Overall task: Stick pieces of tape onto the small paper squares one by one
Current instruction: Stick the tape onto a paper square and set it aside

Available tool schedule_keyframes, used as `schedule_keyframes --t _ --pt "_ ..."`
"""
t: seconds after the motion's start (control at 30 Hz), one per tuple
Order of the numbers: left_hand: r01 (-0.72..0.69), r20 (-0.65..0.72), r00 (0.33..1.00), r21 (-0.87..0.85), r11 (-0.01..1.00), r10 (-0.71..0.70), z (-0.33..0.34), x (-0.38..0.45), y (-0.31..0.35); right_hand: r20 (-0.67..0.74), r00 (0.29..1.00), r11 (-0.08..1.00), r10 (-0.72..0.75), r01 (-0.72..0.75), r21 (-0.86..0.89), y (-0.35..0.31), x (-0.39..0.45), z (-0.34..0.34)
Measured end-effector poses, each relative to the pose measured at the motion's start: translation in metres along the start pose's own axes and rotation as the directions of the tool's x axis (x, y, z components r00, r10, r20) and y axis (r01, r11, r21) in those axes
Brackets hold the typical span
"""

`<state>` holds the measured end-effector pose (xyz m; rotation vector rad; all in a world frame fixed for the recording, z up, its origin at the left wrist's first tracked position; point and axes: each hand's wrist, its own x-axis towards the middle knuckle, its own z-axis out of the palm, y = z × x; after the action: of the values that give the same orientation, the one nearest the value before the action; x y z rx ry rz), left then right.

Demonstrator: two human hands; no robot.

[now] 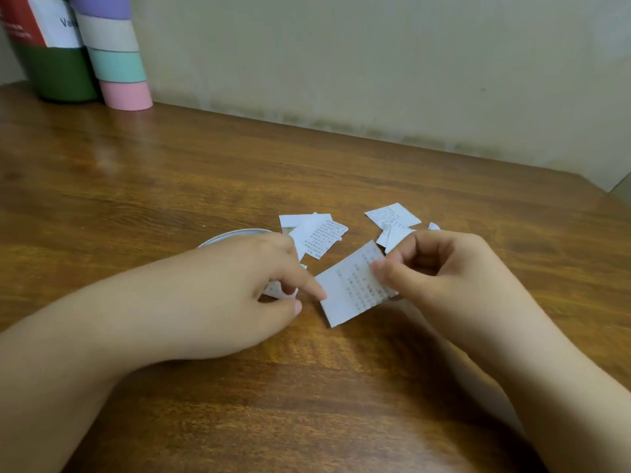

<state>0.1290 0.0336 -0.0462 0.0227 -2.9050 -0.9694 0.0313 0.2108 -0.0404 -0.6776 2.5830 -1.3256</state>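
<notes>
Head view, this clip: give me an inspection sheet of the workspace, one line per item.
Surface: wooden table, brown grain, glossy.
Job's things: printed paper square pinched at its right edge by the right hand; a clear strip seems to lie on it, unsure. Loose squares in two small heaps, left heap and right heap. Round white tape roll, mostly hidden under the left hand.
Clutter: stack of pastel rolls and a dark green container at the far left corner.
Fingers: left index tip touches the held square's left edge; right fingers closed on the square.
Cables: nothing seen.
Surroundings: plain beige wall behind the table.
</notes>
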Motion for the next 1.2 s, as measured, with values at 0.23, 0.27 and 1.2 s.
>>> schedule_keyframes --t 0.23,0.27,1.2 --pt "0.041 -0.288 0.954 -0.154 0.987 -0.085 -0.011 0.005 0.001 -0.141 0.974 0.916 -0.178 0.216 0.337 -0.008 -0.004 -0.002" --pt "0.037 -0.276 0.957 -0.201 0.979 -0.093 -0.01 0.006 0.0 -0.14 0.97 0.904 -0.199 0.237 0.357 -0.01 -0.005 -0.001" --pt "-0.03 -0.315 0.935 -0.531 0.847 -0.164 -0.01 0.007 -0.001 -0.165 0.963 0.826 -0.212 0.267 0.496 -0.011 -0.006 0.011"
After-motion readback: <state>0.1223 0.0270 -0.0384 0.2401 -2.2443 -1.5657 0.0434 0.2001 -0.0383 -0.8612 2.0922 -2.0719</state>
